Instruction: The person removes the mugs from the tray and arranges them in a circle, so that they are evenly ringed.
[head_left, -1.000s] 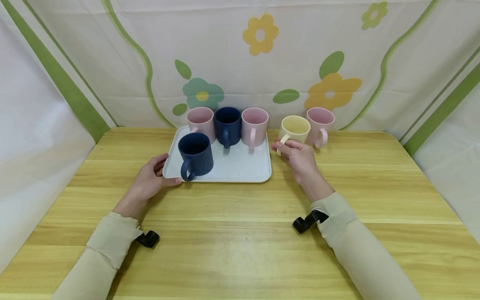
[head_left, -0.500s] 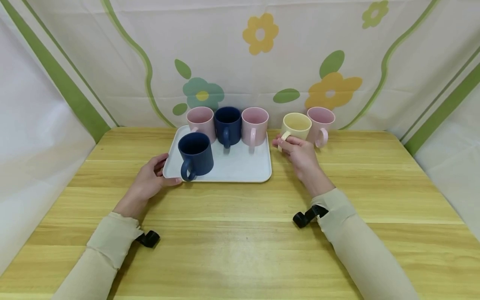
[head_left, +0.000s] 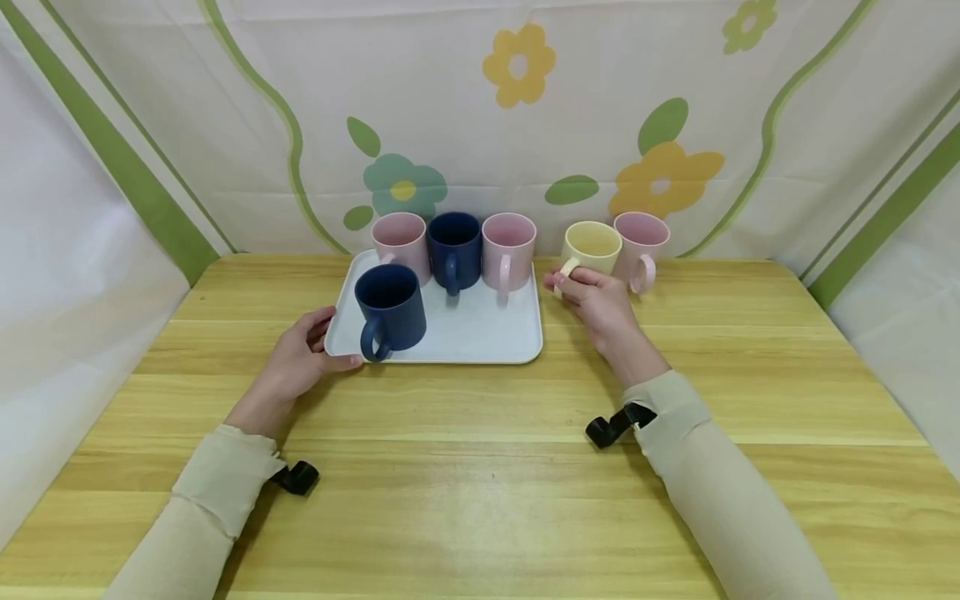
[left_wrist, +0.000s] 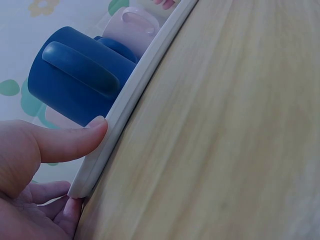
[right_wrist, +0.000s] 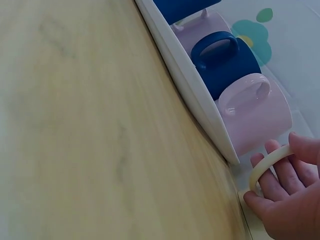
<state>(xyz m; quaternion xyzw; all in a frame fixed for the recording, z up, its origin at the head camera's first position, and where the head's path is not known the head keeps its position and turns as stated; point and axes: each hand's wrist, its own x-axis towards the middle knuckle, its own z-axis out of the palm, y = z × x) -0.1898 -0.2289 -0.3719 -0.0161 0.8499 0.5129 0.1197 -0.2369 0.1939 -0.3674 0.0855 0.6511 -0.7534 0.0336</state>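
My left hand (head_left: 296,358) holds the front left corner of a white rectangular tray (head_left: 487,342). In the left wrist view its thumb (left_wrist: 75,142) lies against the rim and the fingers bend round the corner. At the right, my right hand (head_left: 600,308) pinches the handle of a pale yellow mug (head_left: 592,246) standing upright beyond the tray's right edge. The right wrist view shows thumb and fingers round that handle (right_wrist: 267,165). Close behind on the right, a pink mug (head_left: 637,246) stands on the table, partly covered by the yellow one.
On the tray's back edge a pink mug (head_left: 400,242), a dark blue mug (head_left: 455,254) and another pink mug (head_left: 508,254) form a row. A second dark blue mug (head_left: 393,312) stands at the tray's front left. A flowered cloth (head_left: 465,108) rises behind the wooden table (head_left: 480,467).
My right hand and the yellow mug have shifted slightly back and a little right, closer to the pink mug beside it. My left hand and the tray have stayed in place.
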